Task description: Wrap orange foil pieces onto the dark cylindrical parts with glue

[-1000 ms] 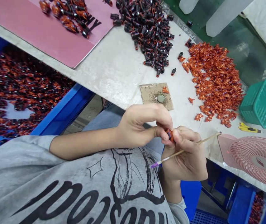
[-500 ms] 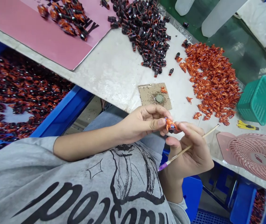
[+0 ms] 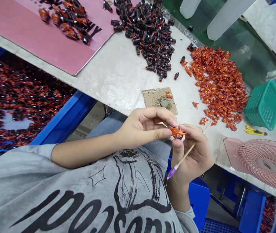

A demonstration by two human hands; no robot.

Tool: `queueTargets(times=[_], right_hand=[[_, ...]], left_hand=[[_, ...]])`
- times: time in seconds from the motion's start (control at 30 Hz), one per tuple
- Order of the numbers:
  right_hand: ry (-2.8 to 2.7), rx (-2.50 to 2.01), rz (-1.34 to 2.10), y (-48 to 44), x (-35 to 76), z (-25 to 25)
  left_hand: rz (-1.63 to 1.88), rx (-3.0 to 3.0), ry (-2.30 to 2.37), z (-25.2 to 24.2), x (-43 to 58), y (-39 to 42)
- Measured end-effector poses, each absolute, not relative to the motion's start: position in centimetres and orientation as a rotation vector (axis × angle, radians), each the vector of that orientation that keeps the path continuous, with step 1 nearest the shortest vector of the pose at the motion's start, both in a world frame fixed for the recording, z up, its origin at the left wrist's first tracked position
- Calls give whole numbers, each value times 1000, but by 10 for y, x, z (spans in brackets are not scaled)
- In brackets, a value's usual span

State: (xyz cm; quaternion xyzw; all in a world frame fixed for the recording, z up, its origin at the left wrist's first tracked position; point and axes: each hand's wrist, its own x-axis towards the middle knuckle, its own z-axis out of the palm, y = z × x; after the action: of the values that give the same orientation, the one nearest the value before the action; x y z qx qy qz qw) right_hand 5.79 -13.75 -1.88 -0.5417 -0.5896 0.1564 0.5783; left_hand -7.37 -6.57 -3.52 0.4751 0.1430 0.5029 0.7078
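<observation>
Orange piece now out in view, pinched between our left hand and right hand, which also grips the stick.

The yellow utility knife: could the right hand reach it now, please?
Probably yes: only bare table lies between the right hand and the utility knife, though that hand holds a brush.
</observation>
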Motion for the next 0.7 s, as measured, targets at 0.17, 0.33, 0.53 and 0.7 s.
queueTargets(times=[0.17, 0.33, 0.53, 0.7], right_hand=[[-1349, -1223, 412, -138, 56, -21], [-1271, -1162, 458, -135, 53, -17], [-1267, -1160, 663, -140, 51, -14], [-1202, -1105, 785, -146, 49, -17]], left_hand=[[1336, 1567, 371, -31, -81, -59], [1315, 1818, 335, -27, -86, -54], [1189, 1850, 199, -23, -85, -49], [1175, 1785, 161, -20, -84, -48]])
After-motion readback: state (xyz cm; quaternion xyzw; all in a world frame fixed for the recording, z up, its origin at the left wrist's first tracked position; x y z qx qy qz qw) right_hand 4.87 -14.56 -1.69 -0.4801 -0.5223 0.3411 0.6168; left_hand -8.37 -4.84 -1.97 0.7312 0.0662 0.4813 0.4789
